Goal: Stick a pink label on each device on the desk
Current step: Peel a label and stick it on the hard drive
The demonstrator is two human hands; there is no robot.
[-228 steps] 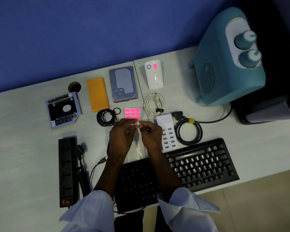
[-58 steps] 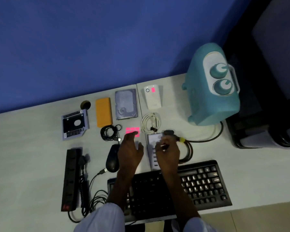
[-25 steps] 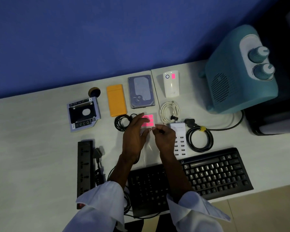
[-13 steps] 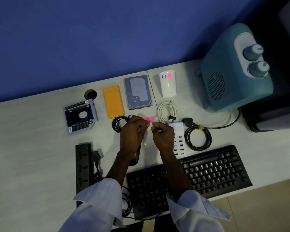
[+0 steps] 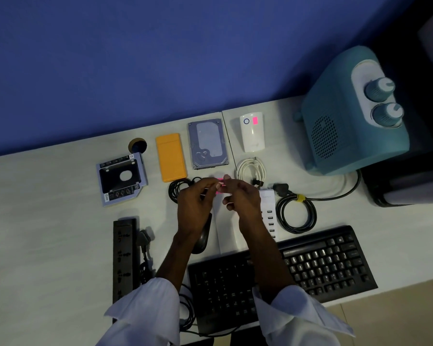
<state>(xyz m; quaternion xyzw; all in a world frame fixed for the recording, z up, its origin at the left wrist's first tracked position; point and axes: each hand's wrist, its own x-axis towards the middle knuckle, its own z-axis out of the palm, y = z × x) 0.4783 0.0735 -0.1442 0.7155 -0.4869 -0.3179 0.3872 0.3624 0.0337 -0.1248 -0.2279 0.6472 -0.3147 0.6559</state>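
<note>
Both my hands meet over the pink label sheet, just below the hard drive. My left hand pinches the sheet's top. The fingertips of my right hand close on a pink label at the sheet's upper edge. Fingers hide most of the pink; the white backing shows between my wrists. The white plug-in device carries a pink label. I see no label on the orange case, the drive caddy or the white USB hub.
A black keyboard lies near the front edge, a mouse under my left wrist, a black power strip at the left. Coiled cables sit right of my hands. A teal heater stands at the back right.
My hands have lifted the label sheet off the desk and drawn together at its top edge. My right hand came back from the USB hub to the sheet.
</note>
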